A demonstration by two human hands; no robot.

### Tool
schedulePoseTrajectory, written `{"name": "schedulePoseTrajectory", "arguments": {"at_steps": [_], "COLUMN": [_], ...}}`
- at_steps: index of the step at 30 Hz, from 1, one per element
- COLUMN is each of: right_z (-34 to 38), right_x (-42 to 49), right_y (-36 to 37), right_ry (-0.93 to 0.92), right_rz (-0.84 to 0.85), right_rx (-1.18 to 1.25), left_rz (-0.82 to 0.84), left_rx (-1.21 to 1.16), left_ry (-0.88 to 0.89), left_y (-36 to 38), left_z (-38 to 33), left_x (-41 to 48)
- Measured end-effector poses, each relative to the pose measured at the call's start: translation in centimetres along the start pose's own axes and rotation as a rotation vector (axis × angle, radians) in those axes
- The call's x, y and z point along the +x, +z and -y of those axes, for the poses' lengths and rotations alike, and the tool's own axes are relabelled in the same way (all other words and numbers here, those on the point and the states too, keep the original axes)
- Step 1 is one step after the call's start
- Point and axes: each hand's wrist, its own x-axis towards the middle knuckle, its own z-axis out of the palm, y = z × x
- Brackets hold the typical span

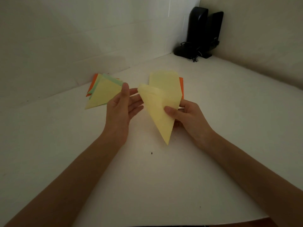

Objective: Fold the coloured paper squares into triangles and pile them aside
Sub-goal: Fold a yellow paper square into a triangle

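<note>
Yellow paper [157, 112], half folded, held above bench [147, 177]: right grip [185, 115] pinches its edge, left grip [123, 108] spread by the top corner. Match corners before creasing. Beyond: triangle pile [103, 94] left, square stack [164, 81] behind.

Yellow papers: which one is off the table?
The half-folded sheet pinched by the right hand; the yellow triangle and yellow square lie flat, unheld.
</note>
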Motion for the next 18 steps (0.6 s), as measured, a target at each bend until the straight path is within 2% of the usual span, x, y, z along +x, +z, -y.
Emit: {"name": "schedulePoseTrajectory", "arguments": {"at_steps": [3, 6, 8, 11, 14, 18], "right_z": [0.0, 0.1, 0.2, 0.4, 0.2, 0.0], "right_x": [0.1, -0.1, 0.0, 0.3, 0.4, 0.3], "right_y": [0.1, 0.3, 0.2, -0.3, -0.5, -0.2], "right_ry": [-0.009, -0.041, -0.073, -0.091, -0.136, -0.236], "right_rz": [-0.005, 0.061, 0.027, -0.059, -0.056, -0.034], "right_rx": [-0.003, -0.074, -0.069, -0.040, -0.082, -0.122], "left_rz": [0.045, 0.015, 0.012, 0.172, 0.323, 0.358], "left_rx": [0.117, 0.220, 0.301, 0.410, 0.506, 0.552], "left_ry": [-0.027, 0.058, 0.092, 0.049, 0.032, 0.059], "left_y": [0.5, 0.7, 0.5, 0.5, 0.9, 0.8], "left_z": [0.6, 0.6, 0.5, 0.2, 0.4, 0.6], "left_x": [-0.5, -0.9, -0.8, -1.2, -1.7, -1.9]}}
